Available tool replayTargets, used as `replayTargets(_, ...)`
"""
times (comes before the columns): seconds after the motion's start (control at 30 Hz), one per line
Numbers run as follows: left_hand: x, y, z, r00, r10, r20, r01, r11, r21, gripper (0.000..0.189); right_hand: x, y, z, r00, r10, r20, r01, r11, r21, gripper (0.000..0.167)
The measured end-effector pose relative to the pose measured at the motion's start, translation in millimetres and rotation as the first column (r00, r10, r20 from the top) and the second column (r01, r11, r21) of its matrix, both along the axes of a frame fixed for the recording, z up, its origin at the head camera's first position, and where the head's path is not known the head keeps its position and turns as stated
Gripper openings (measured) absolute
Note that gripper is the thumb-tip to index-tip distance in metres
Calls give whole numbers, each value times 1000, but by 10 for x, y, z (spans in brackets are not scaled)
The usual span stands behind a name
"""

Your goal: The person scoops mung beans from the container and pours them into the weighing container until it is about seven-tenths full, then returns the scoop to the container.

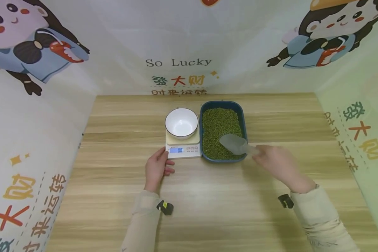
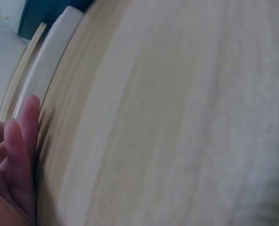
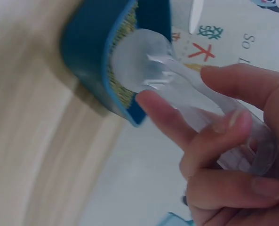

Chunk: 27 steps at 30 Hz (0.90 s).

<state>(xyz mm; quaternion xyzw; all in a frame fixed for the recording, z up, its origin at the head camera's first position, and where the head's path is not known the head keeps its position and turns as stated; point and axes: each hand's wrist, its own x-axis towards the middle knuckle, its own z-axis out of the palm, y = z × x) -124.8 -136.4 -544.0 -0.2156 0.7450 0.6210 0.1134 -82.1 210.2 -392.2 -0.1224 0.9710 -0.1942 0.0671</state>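
A clear plastic scoop (image 1: 234,144) is gripped by the handle in my right hand (image 1: 278,164), whose curled fingers show in the right wrist view. Its bowl tilts over green beans (image 1: 218,120) in a dark blue tub (image 1: 223,160); blur hides whether they touch. To the tub's left, a white kitchen scale (image 1: 192,154) reads 0.0. On its platform sits a white bowl (image 1: 182,122) with a dark rim and nothing visible inside. My left hand (image 1: 155,168) rests at the scale's front left corner, with relaxed fingers (image 2: 30,122) along the front edge in the left wrist view.
The wood-grain table (image 1: 113,175) extends around the scale and tub. Printed cloth walls (image 1: 126,45) with cartoon figures and lettering enclose the back and both sides. The tub stands right against the scale's right side.
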Motion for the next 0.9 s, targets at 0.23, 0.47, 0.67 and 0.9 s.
replayTargets(0.23, -32, 16, 10, 1000, 9, -24, -9, 1000, -8, 43, -68, 55, 395, 998, 32, 53, -37, 996, 85, 21)
replayTargets(0.47, -55, -22, 18, 1000, 6, 3, -6, 999, 31, 41, -134, 69, 635, 991, 60, 121, -78, 986, 146, 16)
replayTargets(0.67, -47, -35, 29, 999, -6, 34, 5, 1000, 24, 40, -216, 95, 573, 981, 64, 181, -82, 992, 94, 15)
replayTargets(0.9, 2, -16, -5, 999, 3, 43, -4, 1000, 16, 38, -242, 74, 178, 960, -6, 279, 7, 1000, -6, 23)
